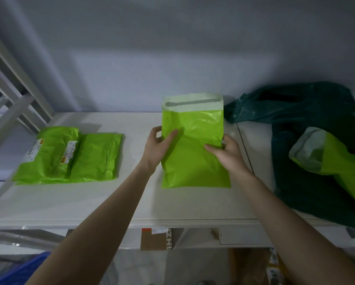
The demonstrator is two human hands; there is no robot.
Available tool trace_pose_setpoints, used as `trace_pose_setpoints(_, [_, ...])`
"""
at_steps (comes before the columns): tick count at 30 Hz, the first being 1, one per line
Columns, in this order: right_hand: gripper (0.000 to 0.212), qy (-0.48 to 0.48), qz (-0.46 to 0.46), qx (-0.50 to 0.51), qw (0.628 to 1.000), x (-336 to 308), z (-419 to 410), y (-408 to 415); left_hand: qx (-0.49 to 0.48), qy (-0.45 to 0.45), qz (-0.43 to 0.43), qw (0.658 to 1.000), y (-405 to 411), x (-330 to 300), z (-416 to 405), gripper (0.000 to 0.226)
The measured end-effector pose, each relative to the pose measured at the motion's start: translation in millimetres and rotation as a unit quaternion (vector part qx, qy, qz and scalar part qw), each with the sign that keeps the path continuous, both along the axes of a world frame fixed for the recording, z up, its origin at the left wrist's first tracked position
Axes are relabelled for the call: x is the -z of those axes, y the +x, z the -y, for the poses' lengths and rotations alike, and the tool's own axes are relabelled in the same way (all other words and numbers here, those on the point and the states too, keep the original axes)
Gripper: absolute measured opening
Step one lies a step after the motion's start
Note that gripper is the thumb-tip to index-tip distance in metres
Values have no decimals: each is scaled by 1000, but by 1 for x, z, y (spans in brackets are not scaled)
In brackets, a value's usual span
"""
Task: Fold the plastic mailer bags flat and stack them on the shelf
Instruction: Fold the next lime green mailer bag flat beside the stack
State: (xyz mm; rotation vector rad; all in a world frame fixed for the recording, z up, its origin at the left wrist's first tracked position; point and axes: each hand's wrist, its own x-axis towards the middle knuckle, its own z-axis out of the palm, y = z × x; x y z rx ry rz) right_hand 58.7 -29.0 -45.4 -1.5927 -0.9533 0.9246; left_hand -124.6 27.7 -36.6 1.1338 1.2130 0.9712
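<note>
On a white shelf (94, 204) against a pale wall, a person holds a lime-green mailer bag (193, 149) upright between two bare hands, its lower edge near the shelf surface and its pale adhesive flap (192, 102) open at the top. The left hand (159, 146) is clamped on the bag's left edge, thumb across the front and fingers behind. The right hand (227, 152) is clamped on the right edge in the same way, thumb lying on the green face.

Well apart to the left, a low stack of green mailers (69, 155) lies flat on the shelf, two of them bearing white shipping labels (70, 151); what is inside them cannot be told.

To the right, a large dark-green plastic sack (308, 124) slumps on the shelf, its mouth toward the held bag. Another lime-green mailer (333, 161) with a pale flap lies partly on the sack; whether it sits inside or on top is unclear.

Below the shelf edge, a brown cardboard box (156, 239) and a blue crate (24, 270) are partly visible.
</note>
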Motion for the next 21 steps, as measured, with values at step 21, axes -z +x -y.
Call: trace_pose_setpoints(21, [38, 62, 430, -54, 899, 49, 8, 10, 165, 292, -435, 836, 14, 56, 14, 60])
